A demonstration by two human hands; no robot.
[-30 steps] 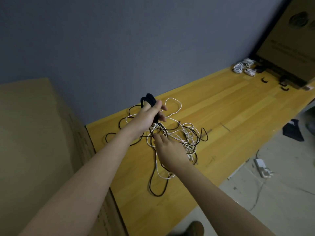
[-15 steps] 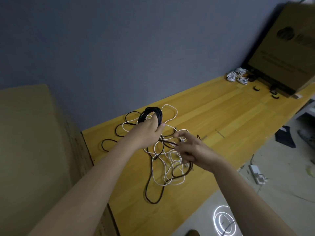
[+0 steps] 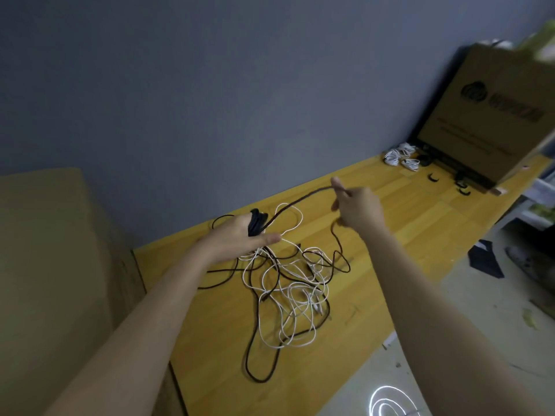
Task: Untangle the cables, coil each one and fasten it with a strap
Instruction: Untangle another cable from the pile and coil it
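A tangle of white cables [image 3: 295,298] and a black cable [image 3: 258,364] lies on the yellow wooden table [image 3: 375,235]. My left hand [image 3: 240,238] grips a black coil [image 3: 257,223] wound over its fingers, above the tangle's far left side. A taut black strand [image 3: 300,201] runs from that coil to my right hand [image 3: 357,208], which pinches it between thumb and fingers, raised to the right of the coil. The strand drops below my right hand back into the tangle.
Coiled white cables [image 3: 401,156] and loose black straps [image 3: 434,178] lie at the table's far right, beside a cardboard box [image 3: 492,115]. A large cardboard box [image 3: 54,265] stands against the table's left end. The floor [image 3: 495,340] lies beyond the near right edge.
My right hand has risen out of the tangle and swung right, drawing a black strand taut from the coil. My left hand still holds the coil, turned more palm-up.
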